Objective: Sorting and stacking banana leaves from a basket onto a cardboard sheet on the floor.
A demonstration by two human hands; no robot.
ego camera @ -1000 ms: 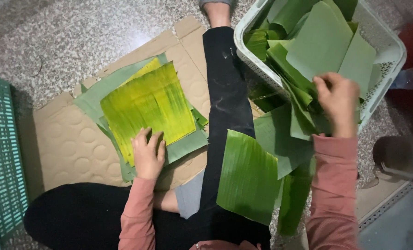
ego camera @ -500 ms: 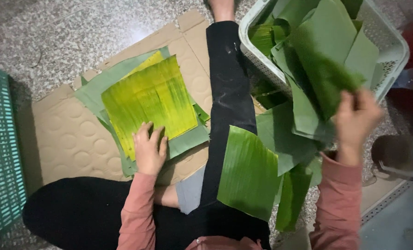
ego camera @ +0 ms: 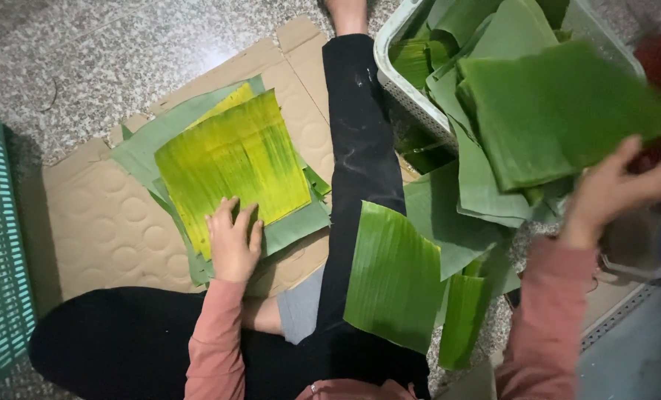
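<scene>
A stack of cut banana-leaf pieces [ego camera: 230,159] lies on flattened cardboard [ego camera: 101,222] on the floor; its top piece is yellow-green. My left hand [ego camera: 233,238] rests flat on the near edge of that stack, fingers spread. My right hand [ego camera: 618,189] grips the corner of a dark green leaf piece [ego camera: 560,111] and holds it lifted over the white basket [ego camera: 404,74], which is full of more leaves. Another green leaf [ego camera: 393,278] lies draped over my black-trousered leg.
A teal plastic crate [ego camera: 1,244] stands at the left edge. My outstretched leg [ego camera: 356,126] runs between the cardboard and the basket. Loose leaves [ego camera: 464,222] spill beside the basket onto speckled stone floor [ego camera: 86,59]. A metal strip and grey floor sit at lower right.
My right hand has pulled a dark green leaf out of the basket and swung it up and to the right. The left hand has stayed on the stack.
</scene>
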